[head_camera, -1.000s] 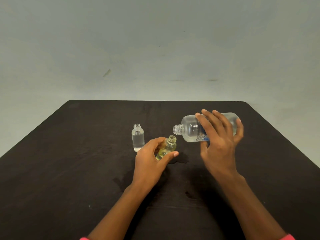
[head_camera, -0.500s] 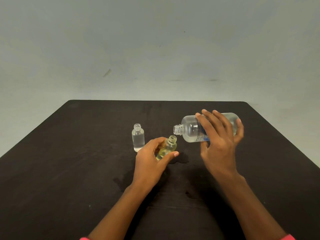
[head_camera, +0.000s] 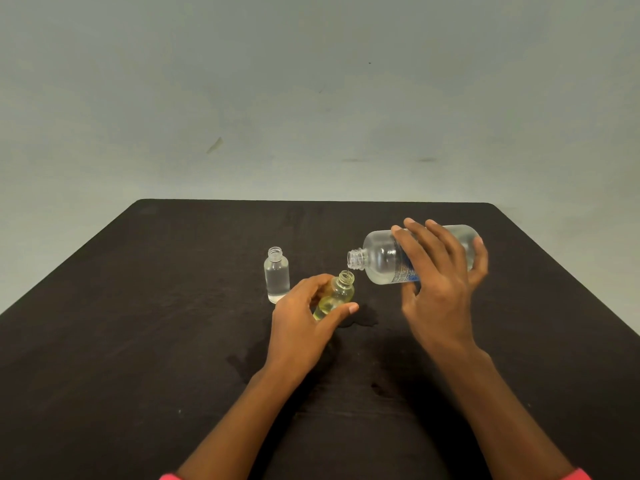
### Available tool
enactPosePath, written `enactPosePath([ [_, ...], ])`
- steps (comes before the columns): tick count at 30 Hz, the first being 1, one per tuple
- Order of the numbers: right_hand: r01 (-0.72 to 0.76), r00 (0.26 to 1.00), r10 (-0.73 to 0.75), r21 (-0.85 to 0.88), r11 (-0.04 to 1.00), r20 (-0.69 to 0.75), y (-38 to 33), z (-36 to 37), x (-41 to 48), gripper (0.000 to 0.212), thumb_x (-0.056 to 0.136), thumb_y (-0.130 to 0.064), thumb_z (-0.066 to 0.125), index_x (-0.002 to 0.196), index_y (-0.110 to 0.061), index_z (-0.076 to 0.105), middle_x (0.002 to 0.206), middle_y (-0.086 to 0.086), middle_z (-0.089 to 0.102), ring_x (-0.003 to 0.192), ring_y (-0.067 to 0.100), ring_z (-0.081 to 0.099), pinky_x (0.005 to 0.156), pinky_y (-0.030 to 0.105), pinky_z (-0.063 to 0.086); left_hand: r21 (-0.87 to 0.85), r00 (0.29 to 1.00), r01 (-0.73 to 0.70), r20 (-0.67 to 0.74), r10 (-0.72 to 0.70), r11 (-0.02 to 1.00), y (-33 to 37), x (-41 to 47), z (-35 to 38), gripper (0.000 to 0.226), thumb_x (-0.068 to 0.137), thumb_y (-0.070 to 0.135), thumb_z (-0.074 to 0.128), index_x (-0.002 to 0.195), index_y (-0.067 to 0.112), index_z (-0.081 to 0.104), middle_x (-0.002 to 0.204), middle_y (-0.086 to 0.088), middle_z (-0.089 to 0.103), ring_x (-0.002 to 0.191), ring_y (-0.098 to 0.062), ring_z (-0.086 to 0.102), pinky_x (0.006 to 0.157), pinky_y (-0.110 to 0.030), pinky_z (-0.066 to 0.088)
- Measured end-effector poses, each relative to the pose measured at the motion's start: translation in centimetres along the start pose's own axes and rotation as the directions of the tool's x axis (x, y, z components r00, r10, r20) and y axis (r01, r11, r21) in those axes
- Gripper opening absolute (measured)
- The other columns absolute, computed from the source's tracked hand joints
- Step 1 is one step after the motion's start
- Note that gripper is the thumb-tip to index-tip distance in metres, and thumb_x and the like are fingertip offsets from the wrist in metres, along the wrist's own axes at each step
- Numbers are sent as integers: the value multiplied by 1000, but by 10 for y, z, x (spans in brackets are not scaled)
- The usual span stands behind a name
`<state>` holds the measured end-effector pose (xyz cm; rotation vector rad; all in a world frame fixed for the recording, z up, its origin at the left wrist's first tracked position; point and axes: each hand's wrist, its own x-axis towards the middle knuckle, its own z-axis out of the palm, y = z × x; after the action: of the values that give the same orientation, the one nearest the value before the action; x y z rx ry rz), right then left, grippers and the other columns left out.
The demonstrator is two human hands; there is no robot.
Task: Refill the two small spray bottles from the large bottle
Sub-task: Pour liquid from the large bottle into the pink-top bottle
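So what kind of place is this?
Likely a plain indoor room set up for a small job. In view: a dark table in front of a bare grey wall, with a large bottle, a clear small bottle and a yellowish small bottle.

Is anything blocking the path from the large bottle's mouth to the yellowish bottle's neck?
Nothing visible. The large bottle, tipped in the right hand, has its uncapped mouth above the open neck of the yellowish small bottle; the left hand grips its body below the opening.
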<state>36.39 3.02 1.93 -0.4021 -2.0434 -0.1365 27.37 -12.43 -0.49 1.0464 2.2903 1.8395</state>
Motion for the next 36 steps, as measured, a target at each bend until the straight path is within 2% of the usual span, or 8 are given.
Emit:
enactPosePath([
  [17, 3, 1000, -3, 4, 1000, -3, 0, 0, 0, 85, 59, 13, 74, 131, -25, 48, 134, -1, 56, 130, 19, 43, 112, 55, 12, 11, 1000, 1, 26, -2, 1000, 1, -1, 1, 34, 71, 29, 80, 98, 38, 62, 93, 15, 68, 88, 3, 62, 80, -14, 49],
  [27, 1, 1000, -1, 1, 1000, 11, 1, 0, 0, 88, 58, 13, 75, 132, -26, 46, 135, -2, 55, 131, 18, 41, 112, 57, 14, -2, 1000, -1, 18, 1, 1000, -1, 0, 2, 32, 71, 27, 81, 98, 34, 65, 92, 13, 69, 87, 1, 63, 80, -18, 50],
  [36, -1, 1000, 1, -5, 1000, -4, 0, 0, 0, 86, 58, 14, 73, 130, -25, 48, 134, -3, 55, 130, 18, 43, 112, 56, 13, 5, 1000, 0, 27, -1, 1000, 1, -1, 1, 32, 71, 27, 80, 98, 34, 64, 92, 14, 68, 87, 3, 62, 79, -14, 49],
])
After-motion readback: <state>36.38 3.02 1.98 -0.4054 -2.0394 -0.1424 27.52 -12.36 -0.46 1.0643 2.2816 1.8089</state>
